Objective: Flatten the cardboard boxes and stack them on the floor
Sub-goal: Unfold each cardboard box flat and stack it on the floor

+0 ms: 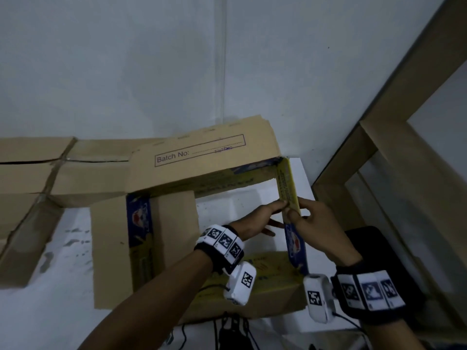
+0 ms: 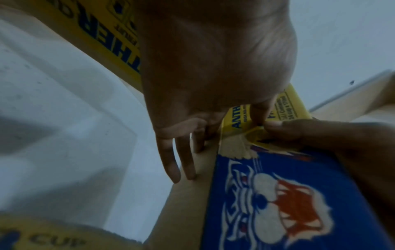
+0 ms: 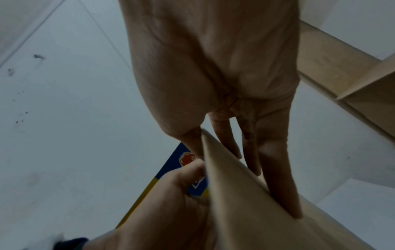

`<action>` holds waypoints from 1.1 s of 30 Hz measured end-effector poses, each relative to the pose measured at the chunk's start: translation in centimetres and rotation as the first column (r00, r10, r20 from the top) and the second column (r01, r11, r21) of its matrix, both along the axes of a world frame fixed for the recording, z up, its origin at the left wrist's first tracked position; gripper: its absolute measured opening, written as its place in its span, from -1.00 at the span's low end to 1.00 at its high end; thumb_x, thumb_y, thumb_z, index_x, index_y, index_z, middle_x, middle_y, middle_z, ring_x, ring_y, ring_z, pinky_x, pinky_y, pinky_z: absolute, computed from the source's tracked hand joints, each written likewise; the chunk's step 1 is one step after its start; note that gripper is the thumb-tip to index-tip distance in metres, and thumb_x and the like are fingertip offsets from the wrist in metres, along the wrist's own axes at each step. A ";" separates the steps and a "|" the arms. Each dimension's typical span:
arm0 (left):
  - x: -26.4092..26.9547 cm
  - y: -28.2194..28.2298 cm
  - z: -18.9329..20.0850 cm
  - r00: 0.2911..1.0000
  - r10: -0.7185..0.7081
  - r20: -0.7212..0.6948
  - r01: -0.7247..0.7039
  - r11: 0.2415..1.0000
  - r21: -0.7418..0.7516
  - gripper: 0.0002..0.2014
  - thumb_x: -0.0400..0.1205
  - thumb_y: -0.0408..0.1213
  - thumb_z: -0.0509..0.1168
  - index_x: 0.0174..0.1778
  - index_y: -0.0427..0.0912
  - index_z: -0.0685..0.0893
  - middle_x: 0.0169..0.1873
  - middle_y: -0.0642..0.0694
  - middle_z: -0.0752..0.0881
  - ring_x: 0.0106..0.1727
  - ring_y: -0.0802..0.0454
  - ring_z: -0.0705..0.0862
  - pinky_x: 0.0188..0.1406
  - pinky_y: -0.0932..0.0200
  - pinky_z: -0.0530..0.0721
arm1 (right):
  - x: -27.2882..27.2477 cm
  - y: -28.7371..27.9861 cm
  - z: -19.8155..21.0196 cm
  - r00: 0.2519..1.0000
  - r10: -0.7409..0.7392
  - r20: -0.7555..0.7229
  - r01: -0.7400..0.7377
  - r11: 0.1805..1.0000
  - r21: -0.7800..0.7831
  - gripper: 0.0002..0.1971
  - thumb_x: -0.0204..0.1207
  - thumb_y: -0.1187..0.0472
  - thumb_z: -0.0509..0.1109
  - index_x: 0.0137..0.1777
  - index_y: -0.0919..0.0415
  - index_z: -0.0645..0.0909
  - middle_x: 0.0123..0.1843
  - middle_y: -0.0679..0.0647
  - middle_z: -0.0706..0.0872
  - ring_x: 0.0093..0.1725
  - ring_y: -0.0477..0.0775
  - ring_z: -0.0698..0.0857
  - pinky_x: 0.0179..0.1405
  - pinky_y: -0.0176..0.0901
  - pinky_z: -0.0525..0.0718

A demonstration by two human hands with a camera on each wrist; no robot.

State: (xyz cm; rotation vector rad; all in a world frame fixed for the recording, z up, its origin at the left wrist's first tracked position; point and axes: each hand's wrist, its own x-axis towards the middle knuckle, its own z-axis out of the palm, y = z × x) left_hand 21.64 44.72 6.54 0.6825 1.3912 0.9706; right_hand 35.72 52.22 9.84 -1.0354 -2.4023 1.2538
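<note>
An open cardboard box (image 1: 202, 157) with yellow and blue print stands on the white floor, its "Batch No:" flap folded back. Both hands meet at the top edge of its right wall (image 1: 285, 185). My left hand (image 1: 260, 219) reaches in from the box's inner side, fingers lying on the wall and thumb pinching the edge. My right hand (image 1: 310, 223) holds the same edge from outside. In the right wrist view its fingers (image 3: 278, 169) lie straight along the brown face (image 3: 245, 211). A strip of torn paper (image 2: 235, 148) shows beside the blue print (image 2: 299, 203).
Other brown cardboard boxes (image 1: 38, 198) stand against the wall at the left. A wooden frame (image 1: 404, 147) rises close on the right, with a black object (image 1: 366, 243) at its foot. Dark cables (image 1: 232, 329) lie near the box's front.
</note>
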 end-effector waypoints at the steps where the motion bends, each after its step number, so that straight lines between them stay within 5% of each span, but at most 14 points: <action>1: 0.3 0.2 0.2 1.000 0.010 -0.013 -0.010 1.000 0.008 -0.47 0.75 0.18 -0.04 0.61 0.09 0.38 0.55 0.07 0.45 0.34 -0.09 0.63 0.30 -0.09 0.56 | -0.2 0.2 0.0 1.000 -0.005 -0.001 0.005 1.000 0.021 -0.77 0.68 0.11 0.29 0.25 -0.11 0.69 0.03 -0.18 0.78 -0.26 -0.11 0.78 -0.21 -0.11 0.72; 5: -1.0 -1.0 -0.7 0.928 -0.192 -0.320 0.176 0.981 -0.077 -0.35 0.71 0.26 -0.01 0.70 0.08 0.17 0.65 0.04 0.28 0.54 -0.07 0.44 0.51 -0.04 0.39 | -0.4 1.1 -1.0 1.000 0.011 0.024 -0.012 0.999 0.049 -0.71 0.69 0.14 0.27 0.36 -0.05 0.66 0.09 -0.18 0.78 -0.29 -0.01 0.80 -0.27 -0.23 0.71; 7: -3.0 -2.9 -1.8 0.694 -0.409 -0.593 0.320 0.913 -0.254 -0.26 0.70 0.23 0.09 0.73 -0.04 0.05 0.70 -0.06 0.15 0.67 -0.07 0.22 0.64 0.00 0.20 | -0.3 1.5 -1.9 0.996 0.038 0.082 -0.045 0.995 0.084 -0.68 0.69 0.16 0.26 0.39 -0.02 0.63 0.09 -0.16 0.78 -0.27 0.08 0.80 -0.37 -0.35 0.64; 9: -5.2 -5.3 -2.3 0.406 -0.525 -0.748 0.348 0.846 -0.405 -0.24 0.71 0.21 0.09 0.74 -0.07 -0.01 0.72 -0.11 0.06 0.71 -0.14 0.05 0.67 -0.18 0.03 | -0.3 1.7 -2.6 0.988 0.059 0.143 -0.074 0.991 0.107 -0.70 0.70 0.18 0.24 0.36 -0.02 0.64 0.01 -0.10 0.79 -0.29 -0.01 0.77 -0.45 -0.45 0.51; 10: -6.2 -6.5 -2.5 0.313 -0.549 -0.775 0.333 0.828 -0.452 -0.25 0.72 0.22 0.06 0.74 -0.06 -0.02 0.72 -0.11 0.01 0.72 -0.17 -0.03 0.66 -0.27 -0.05 | -0.3 1.9 -2.8 0.985 0.067 0.156 -0.085 0.990 0.111 -0.72 0.70 0.20 0.24 0.32 -0.02 0.65 -0.03 -0.08 0.79 -0.33 -0.09 0.74 -0.48 -0.49 0.45; 13: -8.9 -8.5 -3.4 0.181 -0.662 -0.727 0.287 0.743 -0.605 -0.29 0.72 0.24 -0.02 0.73 -0.01 0.00 0.73 -0.06 -0.08 0.72 -0.18 -0.16 0.63 -0.38 -0.19 | -0.6 2.1 -2.3 0.986 0.092 0.139 -0.109 0.987 0.115 -0.73 0.70 0.29 0.22 0.24 -0.02 0.67 -0.12 -0.06 0.76 -0.41 -0.20 0.69 -0.54 -0.51 0.44; 16: -10.4 -9.7 -5.2 0.031 -0.789 -0.614 0.256 0.600 -0.758 -0.30 0.74 0.16 0.02 0.74 -0.04 -0.05 0.72 -0.07 -0.21 0.71 -0.20 -0.25 0.59 -0.47 -0.22 | -1.4 2.6 -1.3 0.990 0.089 0.114 -0.104 0.985 0.138 -0.73 0.69 0.26 0.22 0.23 0.00 0.67 -0.16 -0.11 0.75 -0.44 -0.01 0.71 -0.54 -0.40 0.45; 20: -11.4 -9.7 -6.8 0.022 -0.736 -0.677 0.203 0.666 -0.717 -0.24 0.72 0.15 0.06 0.73 -0.05 -0.13 0.70 -0.08 -0.31 0.70 -0.23 -0.30 0.56 -0.51 -0.26 | -2.6 3.1 1.3 0.987 0.118 0.106 -0.140 0.959 0.244 -0.75 0.67 0.22 0.24 0.26 0.11 0.68 -0.22 0.03 0.70 -0.43 -0.01 0.67 -0.53 -0.35 0.38; 23: -12.6 -9.0 -7.7 0.062 -0.759 -0.648 0.133 0.650 -0.748 -0.23 0.71 0.18 0.04 0.73 -0.07 -0.12 0.70 -0.16 -0.28 0.71 -0.25 -0.26 0.56 -0.51 -0.26 | -2.9 3.3 3.8 0.992 0.107 0.064 -0.122 0.938 0.326 -0.73 0.67 0.23 0.24 0.27 -0.01 0.66 -0.18 0.13 0.72 -0.44 -0.08 0.66 -0.52 -0.41 0.46; 26: -13.1 -8.7 -8.0 0.165 -0.811 -0.561 0.096 0.579 -0.810 -0.25 0.72 0.17 0.06 0.72 -0.20 0.04 0.69 -0.33 0.03 0.70 -0.30 0.02 0.63 -0.37 -0.03 | -2.8 3.6 4.8 0.997 0.075 -0.005 -0.069 0.935 0.349 -0.69 0.66 0.25 0.25 0.33 0.05 0.67 -0.08 0.17 0.78 -0.36 -0.02 0.72 -0.47 -0.36 0.50; 28: -13.1 -8.6 -8.2 0.228 -0.804 -0.550 0.107 0.582 -0.807 -0.28 0.72 0.17 0.06 0.68 -0.24 0.18 0.62 -0.30 0.29 0.62 -0.28 0.27 0.62 -0.31 0.14 | -2.5 3.4 4.6 0.996 0.090 0.010 -0.089 0.945 0.314 -0.68 0.66 0.26 0.24 0.33 0.02 0.66 -0.14 -0.06 0.78 -0.42 -0.09 0.70 -0.53 -0.46 0.42; 31: -13.1 -8.7 -7.6 0.262 -0.772 -0.579 0.110 0.620 -0.777 -0.40 0.72 0.16 0.06 0.39 -0.31 0.54 0.30 -0.27 0.62 0.35 -0.26 0.56 0.52 -0.46 0.23 | -1.8 3.5 3.4 0.989 0.140 0.049 -0.148 0.960 0.237 -0.71 0.69 0.27 0.23 0.20 -0.16 0.63 -0.39 -0.38 0.66 -0.50 -0.16 0.65 -0.57 -0.44 0.39; 33: -13.2 -9.1 -7.1 0.286 -0.745 -0.603 0.118 0.652 -0.749 -0.52 0.74 0.09 0.09 0.10 -0.30 0.63 -0.05 -0.20 0.65 0.06 -0.20 0.65 0.35 -0.24 0.50 | -1.4 4.1 1.9 0.991 0.134 0.028 -0.137 0.978 0.159 -0.73 0.69 0.28 0.23 0.18 -0.11 0.66 -0.29 -0.36 0.71 -0.43 -0.24 0.68 -0.49 -0.47 0.43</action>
